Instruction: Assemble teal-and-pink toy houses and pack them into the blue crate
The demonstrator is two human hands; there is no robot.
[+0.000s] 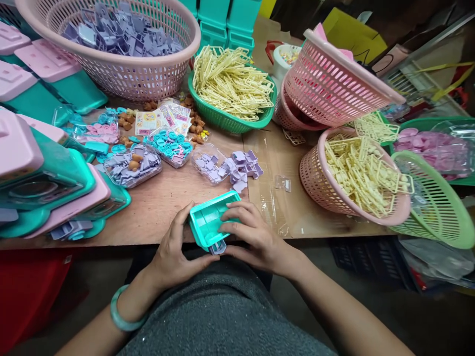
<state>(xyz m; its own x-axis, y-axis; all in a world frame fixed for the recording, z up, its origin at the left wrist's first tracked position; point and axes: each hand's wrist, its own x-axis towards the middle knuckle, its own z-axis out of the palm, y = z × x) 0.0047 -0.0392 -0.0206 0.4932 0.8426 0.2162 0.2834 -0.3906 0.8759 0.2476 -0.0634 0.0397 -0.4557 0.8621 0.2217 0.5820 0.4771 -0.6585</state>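
Note:
My left hand [176, 249] and my right hand [252, 237] both grip a small teal plastic tray [208, 220] at the table's near edge, above my lap. A small lilac plastic piece [218, 247] sits at the tray's near end, between my thumbs. A loose pile of lilac pieces [241, 168] lies on the table just beyond the tray. A green bangle [120, 316] circles my left wrist.
Pink and teal cases [44, 173] are stacked at left. A large pink basket [118, 44] holds lilac parts. A green basket [230, 89] and a pink one [352, 178] hold cream plastic frames. Clear trays with small parts [170, 146] stand mid-table.

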